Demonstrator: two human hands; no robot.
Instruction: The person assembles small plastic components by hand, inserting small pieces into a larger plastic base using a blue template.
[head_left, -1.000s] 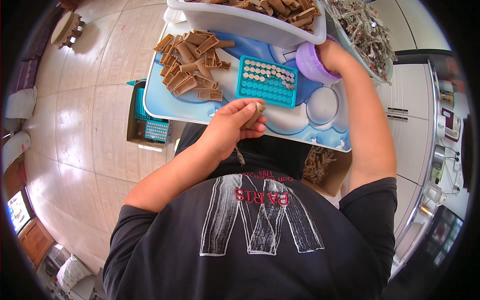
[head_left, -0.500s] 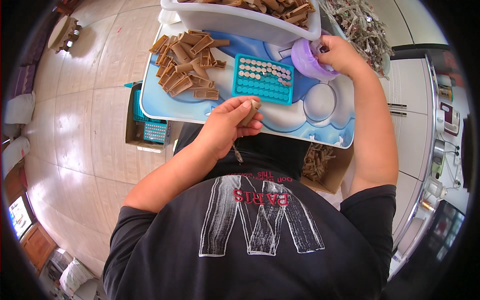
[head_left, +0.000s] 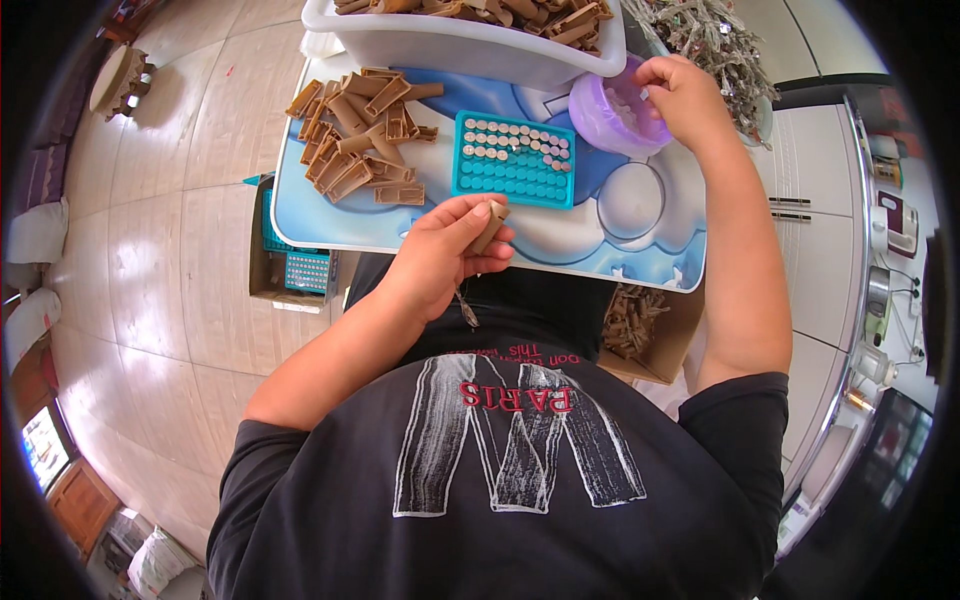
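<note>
1. The left hand (head_left: 450,240) pinches a brown plastic piece (head_left: 488,228) between thumb and fingers, just beyond the table's near edge.
2. The right hand (head_left: 690,95) is the one that changes: a second ago its fingers are down inside the purple tub (head_left: 588,112), and now they are up over its far rim. To me that suggests the dip into the tub is ending, while the left hand's grip looks the same.
3. Those right fingertips are bent toward each other; a pale speck shows there, but I can't tell whether it's a held bit or a nail.
4. The brown piece's long axis slants, its upper end pointing away from the wearer and slightly right, its lower end toward the left palm.
5. Beyond the left fingers lies the teal tray (head_left: 513,184), partly filled with pale discs; farther left, a brown heap (head_left: 360,135).
</note>
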